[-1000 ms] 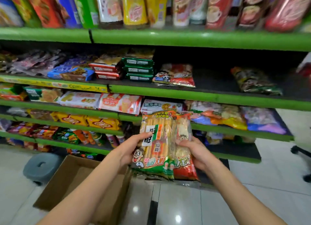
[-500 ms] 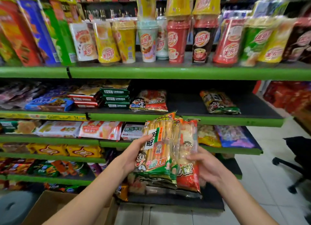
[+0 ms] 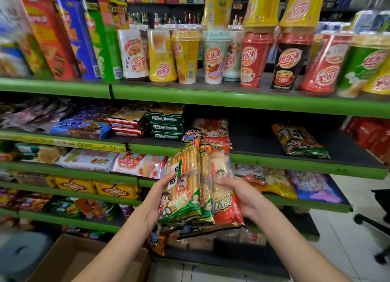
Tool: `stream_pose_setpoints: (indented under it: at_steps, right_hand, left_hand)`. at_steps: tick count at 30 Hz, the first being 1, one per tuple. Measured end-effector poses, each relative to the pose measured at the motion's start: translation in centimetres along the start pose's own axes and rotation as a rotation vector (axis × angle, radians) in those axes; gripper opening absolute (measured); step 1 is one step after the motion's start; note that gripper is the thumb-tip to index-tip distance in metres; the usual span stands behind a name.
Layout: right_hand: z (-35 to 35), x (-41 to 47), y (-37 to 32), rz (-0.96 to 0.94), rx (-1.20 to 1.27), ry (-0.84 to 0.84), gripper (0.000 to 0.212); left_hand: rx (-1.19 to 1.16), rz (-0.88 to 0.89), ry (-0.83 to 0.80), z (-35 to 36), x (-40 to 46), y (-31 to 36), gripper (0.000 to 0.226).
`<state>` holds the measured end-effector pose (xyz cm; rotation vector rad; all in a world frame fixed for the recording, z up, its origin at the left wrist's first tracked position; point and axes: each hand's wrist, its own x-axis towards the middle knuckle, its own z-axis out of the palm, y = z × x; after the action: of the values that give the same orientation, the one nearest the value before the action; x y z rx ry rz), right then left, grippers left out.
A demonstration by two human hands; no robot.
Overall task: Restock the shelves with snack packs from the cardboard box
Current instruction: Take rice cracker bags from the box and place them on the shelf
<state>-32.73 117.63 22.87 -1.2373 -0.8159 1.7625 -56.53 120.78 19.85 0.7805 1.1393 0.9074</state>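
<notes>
Here, a fanned stack of snack packs held upright in front of the green-edged shelves, clear of every shelf lip. Left hand wrapped on the stack's left edge, thumb across the front; right hand clasping the right edge, fingers curled behind and out of sight. Bare dark shelf board to the upper right, between a red-and-white pack lying flat and a dark pack well apart from it. Open tiled floor at right, with a chair base cut off by the frame. Bottom shelf goods mostly hidden behind the held stack. Left end of the shelves blurred, labels unreadable. Cardboard box low at left, cropped by the bottom edge, only bare inner walls showing. Grey stool just beside it.
</notes>
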Motion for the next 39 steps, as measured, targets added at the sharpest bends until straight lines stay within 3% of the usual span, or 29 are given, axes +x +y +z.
stream_pose_setpoints:
  at_steps: [4,9,14,16,23,31,36,39]
  right_hand:
    - [1.8,1.2,0.1,0.016,-0.038,-0.001,0.059]
    - [2.2,1.9,1.5,-0.030,-0.130,0.055,0.046]
    - [2.2,0.8,1.8,-0.262,-0.713,0.320,0.024]
    - [2.1,0.6,1.8,-0.338,-0.838,0.392,0.029]
    - [1.3,1.2,2.3,-0.254,-0.554,0.354,0.067]
    - [1.3,1.5,3.0,-0.160,-0.382,0.249,0.045]
    - [1.4,1.7,3.1,-0.199,-0.481,0.237,0.042]
    - [1.9,1.5,2.7,-0.258,-0.584,0.269,0.031]
  left_hand:
    - [-0.118,-0.037,-0.018,-1.8,0.4,-0.2,0.051]
    - [-0.260,-0.096,-0.073,-3.2,1.5,-1.1,0.048]
    - [-0.265,-0.059,-0.082,-2.6,2.2,-0.9,0.032]
    - [-0.267,-0.049,-0.078,-2.2,2.2,-0.7,0.034]
    - [-0.242,-0.013,-0.028,-1.7,2.7,-0.3,0.021]
    - [-0.287,-0.048,-0.077,-2.1,2.8,-0.7,0.041]
    - [-0.282,-0.067,-0.057,-2.2,2.7,-0.8,0.054]
    - [-0.332,-0.106,-0.046,-2.4,2.9,-0.9,0.055]
